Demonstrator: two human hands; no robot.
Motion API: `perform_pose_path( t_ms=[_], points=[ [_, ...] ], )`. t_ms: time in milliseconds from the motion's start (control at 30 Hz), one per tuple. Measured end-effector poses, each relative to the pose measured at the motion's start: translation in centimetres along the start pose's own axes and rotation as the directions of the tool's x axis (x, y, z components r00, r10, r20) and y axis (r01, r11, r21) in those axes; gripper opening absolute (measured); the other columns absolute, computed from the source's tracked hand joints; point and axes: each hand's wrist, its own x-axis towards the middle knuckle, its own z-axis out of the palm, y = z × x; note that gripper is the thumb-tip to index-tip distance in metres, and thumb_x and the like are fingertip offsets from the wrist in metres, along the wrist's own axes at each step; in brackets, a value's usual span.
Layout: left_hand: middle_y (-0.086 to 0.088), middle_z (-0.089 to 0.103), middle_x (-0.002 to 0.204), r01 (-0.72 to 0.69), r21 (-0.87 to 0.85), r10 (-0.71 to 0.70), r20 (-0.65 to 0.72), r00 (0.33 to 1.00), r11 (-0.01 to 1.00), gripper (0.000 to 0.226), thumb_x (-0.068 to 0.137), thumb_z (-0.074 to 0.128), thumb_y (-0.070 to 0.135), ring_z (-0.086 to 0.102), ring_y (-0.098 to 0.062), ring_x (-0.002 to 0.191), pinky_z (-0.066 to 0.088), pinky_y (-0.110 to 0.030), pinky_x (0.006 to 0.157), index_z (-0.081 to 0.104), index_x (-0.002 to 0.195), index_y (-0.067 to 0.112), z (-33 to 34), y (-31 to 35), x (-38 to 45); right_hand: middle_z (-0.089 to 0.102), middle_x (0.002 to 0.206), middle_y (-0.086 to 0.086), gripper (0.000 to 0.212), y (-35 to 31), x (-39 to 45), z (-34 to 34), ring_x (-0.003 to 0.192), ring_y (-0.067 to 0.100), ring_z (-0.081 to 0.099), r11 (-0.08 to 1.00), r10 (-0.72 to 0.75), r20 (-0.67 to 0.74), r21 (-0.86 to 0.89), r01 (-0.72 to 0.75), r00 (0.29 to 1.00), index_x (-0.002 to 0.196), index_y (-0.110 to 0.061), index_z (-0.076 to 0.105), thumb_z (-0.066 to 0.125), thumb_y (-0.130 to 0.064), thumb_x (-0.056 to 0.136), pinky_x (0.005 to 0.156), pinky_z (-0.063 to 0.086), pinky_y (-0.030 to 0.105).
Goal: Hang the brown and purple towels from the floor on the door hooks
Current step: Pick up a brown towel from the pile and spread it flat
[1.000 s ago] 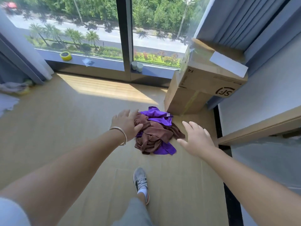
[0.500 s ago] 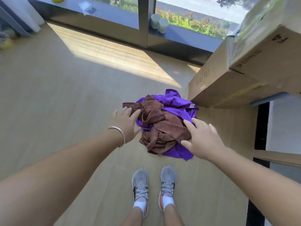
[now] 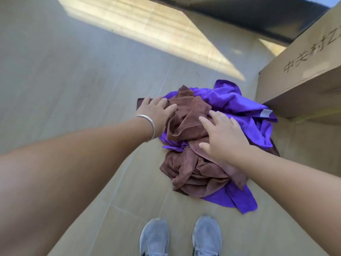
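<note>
Item 1. Brown towel [image 3: 191,115]: crumpled in a heap on the floor [image 3: 73,89], tangled with item 2. One corner lies flat toward the left of the heap; the bulk runs from the heap's far side down to its near side, close to the shoes.

Item 2. Purple towel [image 3: 230,100]: bunched under and around the brown towel, showing at the far right of the heap, at the left middle, and as a flap at the near right. A small pale label [image 3: 266,113] sits on its right edge.

Item 3. Left hand [image 3: 156,112]: fingers extended and slightly spread, resting on the left corner of the brown towel; nothing pinched or clenched. A silver bangle [image 3: 150,126] circles the wrist.

Item 4. Right hand [image 3: 224,137]: fingers straight and spread, palm down, pressing on the middle of the brown towel; no fold is gathered in it.

Item 5. Cardboard box [image 3: 299,71]: stands on the floor just beside the heap's right side, printed characters on its side face.

Item 6. Grey shoes [image 3: 155,237]: a pair at the near edge of the floor, just short of the heap.

Item 7. Sunlit patch [image 3: 147,30]: a bright band across the far floor.
</note>
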Motion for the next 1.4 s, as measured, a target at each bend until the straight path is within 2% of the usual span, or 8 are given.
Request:
perform_pose_path(
  t_ms=[200,400,567,733,867,1033,1267,1400],
  points=[
    [-0.008,0.015,0.158,0.010,0.002,-0.010,-0.013,1.000,1.000,0.089,0.086,0.062,0.023,0.014,-0.027,0.146,0.018,-0.044,0.117,0.003,0.152,0.031,4.7,0.3,6.3,0.007,0.161,0.006,0.078,1.7,4.3,4.6,0.148,0.023,0.002,0.995,-0.082,-0.056,-0.058,0.078,0.995,0.152,-0.029,0.017,0.058,-0.049,0.088,0.119,0.010,0.046],
    [0.001,0.061,0.121,0.082,0.047,-0.081,-0.027,0.996,0.995,0.032,0.087,0.055,0.027,0.050,-0.024,0.116,0.033,-0.037,0.097,0.047,0.118,0.027,5.7,0.2,7.7,0.048,0.136,0.005,0.023,2.3,5.3,5.6,0.133,0.026,0.033,0.979,-0.193,-0.181,-0.098,0.178,0.964,0.109,-0.021,0.063,0.056,-0.028,0.088,0.102,0.030,0.036],
    [0.001,0.061,0.116,0.170,0.104,-0.179,0.086,0.980,0.980,0.026,0.086,0.052,0.016,0.048,-0.024,0.112,0.036,-0.034,0.091,0.060,0.109,0.025,5.1,-0.2,2.8,0.056,0.101,0.004,0.011,1.2,2.1,3.8,0.102,0.029,0.052,0.986,-0.163,-0.147,-0.071,0.154,0.976,0.088,-0.019,0.045,0.053,-0.022,0.082,0.075,0.037,0.038],
    [0.004,0.063,0.112,0.275,0.054,-0.280,0.149,0.948,0.960,0.028,0.084,0.049,0.014,0.050,-0.020,0.110,0.039,-0.033,0.088,0.060,0.107,0.026,2.8,-2.6,-5.2,0.065,0.076,0.010,0.020,-0.2,-2.1,-0.4,0.067,0.034,0.053,0.982,-0.141,-0.198,-0.149,0.112,0.970,0.083,-0.016,0.030,0.047,-0.006,0.081,0.058,0.017,0.032],
    [0.003,0.058,0.113,0.359,0.038,-0.358,0.210,0.910,0.933,0.030,0.086,0.046,0.016,0.047,-0.021,0.110,0.037,-0.034,0.084,0.058,0.112,0.027,-0.4,-5.6,-12.1,0.066,0.087,0.004,0.017,-1.8,-4.3,-5.7,0.085,0.028,0.060,0.972,-0.164,-0.150,-0.195,0.133,0.975,0.099,-0.019,0.040,0.041,-0.008,0.085,0.077,0.032,0.035],
    [0.003,0.055,0.112,0.486,-0.032,-0.468,0.220,0.856,0.873,0.030,0.087,0.044,0.013,0.045,-0.020,0.110,0.035,-0.032,0.081,0.059,0.108,0.028,-5.3,-10.6,-21.5,0.063,0.089,-0.004,0.018,-6.8,-6.7,-15.3,0.096,0.022,0.055,0.945,-0.294,-0.202,-0.208,0.252,0.934,0.083,-0.027,0.044,0.028,-0.033,0.076,0.078,0.032,0.034],
    [0.008,0.055,0.113,0.661,-0.145,-0.642,0.160,0.750,0.736,0.038,0.084,0.042,0.007,0.050,-0.017,0.114,0.034,-0.036,0.101,0.056,0.109,0.031,-10.9,-19.7,-35.0,0.063,0.116,-0.008,0.031,-18.4,-7.0,-28.4,0.128,0.017,0.044,0.850,-0.464,-0.143,-0.351,0.393,0.874,0.114,-0.028,0.052,0.057,-0.025,0.084,0.096,0.033,0.031],
    [0.008,0.061,0.113,0.721,-0.318,-0.728,0.123,0.675,0.615,0.042,0.082,0.041,0.005,0.056,-0.018,0.111,0.041,-0.035,0.098,0.056,0.111,0.030,-12.3,-25.9,-42.1,0.064,0.110,-0.007,0.024,-26.2,-7.4,-34.5,0.125,0.018,0.045,0.802,-0.544,-0.166,-0.390,0.452,0.822,0.105,-0.027,0.052,0.057,-0.022,0.082,0.093,0.035,0.032]
  ],
)
